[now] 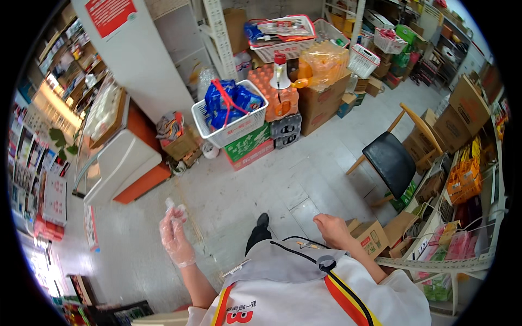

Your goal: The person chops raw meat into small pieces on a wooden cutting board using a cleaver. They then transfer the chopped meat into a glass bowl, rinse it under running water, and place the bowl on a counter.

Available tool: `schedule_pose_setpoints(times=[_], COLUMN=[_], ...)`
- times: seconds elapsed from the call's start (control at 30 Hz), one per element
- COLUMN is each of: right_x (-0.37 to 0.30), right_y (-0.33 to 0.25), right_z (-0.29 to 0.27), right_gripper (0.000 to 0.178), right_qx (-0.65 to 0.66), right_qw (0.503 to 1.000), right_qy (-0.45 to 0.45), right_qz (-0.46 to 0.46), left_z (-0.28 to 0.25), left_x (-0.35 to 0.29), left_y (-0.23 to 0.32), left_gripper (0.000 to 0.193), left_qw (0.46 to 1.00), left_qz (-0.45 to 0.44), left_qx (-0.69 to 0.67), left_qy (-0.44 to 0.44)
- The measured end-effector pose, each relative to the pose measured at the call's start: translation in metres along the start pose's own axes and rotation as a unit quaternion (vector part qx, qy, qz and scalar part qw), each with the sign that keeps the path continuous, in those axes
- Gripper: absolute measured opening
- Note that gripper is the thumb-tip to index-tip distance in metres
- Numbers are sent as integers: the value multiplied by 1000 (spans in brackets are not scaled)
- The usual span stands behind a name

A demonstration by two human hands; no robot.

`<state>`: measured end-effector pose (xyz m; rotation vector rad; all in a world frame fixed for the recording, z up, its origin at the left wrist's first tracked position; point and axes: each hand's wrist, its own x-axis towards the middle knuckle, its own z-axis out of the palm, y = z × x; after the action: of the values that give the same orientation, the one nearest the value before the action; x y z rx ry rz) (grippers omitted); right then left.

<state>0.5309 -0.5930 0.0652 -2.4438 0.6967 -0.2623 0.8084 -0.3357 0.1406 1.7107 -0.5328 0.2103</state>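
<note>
Head cam: grey tiled flr [283, 182] w/ chair [389, 163], R hand [333, 230] curled, can't tell if L hand [176, 239] grips.

At the lower centre of the frame, the person wears a white top [394, 296] with a red printed emblem [239, 317] and bands [348, 300] of red and yellow. A grey panel [272, 268] spans the front, crossed by a black cord [294, 251] with a dark ring [326, 257]. A clear, wrinkled plastic glove [182, 254] covers the left hand [175, 237]. A dark trouser leg [258, 237] ends in a black shoe [263, 219].
</note>
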Motion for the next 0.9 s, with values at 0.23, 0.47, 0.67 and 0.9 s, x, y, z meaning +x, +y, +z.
schedule_pose_setpoints(times=[0.23, 0.47, 0.67, 0.9], right_x=[107, 166, 158, 236], right_y=[15, 75, 191, 348], right_z=[3, -28, -69, -184], right_gripper=[22, 24, 25, 25], right_qx=[-35, -31, -68, -83], right_qw=[997, 976, 919, 900], right_qy=[26, 74, 92, 154], right_qz=[63, 200, 376, 398], left_z=[126, 278, 457, 681], left_x=[136, 216, 232, 239], left_y=[-23, -64, -52, -3], left_gripper=[28, 26, 29, 28], left_qw=[989, 964, 913, 888], left_qz=[-3, -25, 2, 29], left_qx=[-74, -94, -135, -153], left_qy=[-127, -246, -384, -433])
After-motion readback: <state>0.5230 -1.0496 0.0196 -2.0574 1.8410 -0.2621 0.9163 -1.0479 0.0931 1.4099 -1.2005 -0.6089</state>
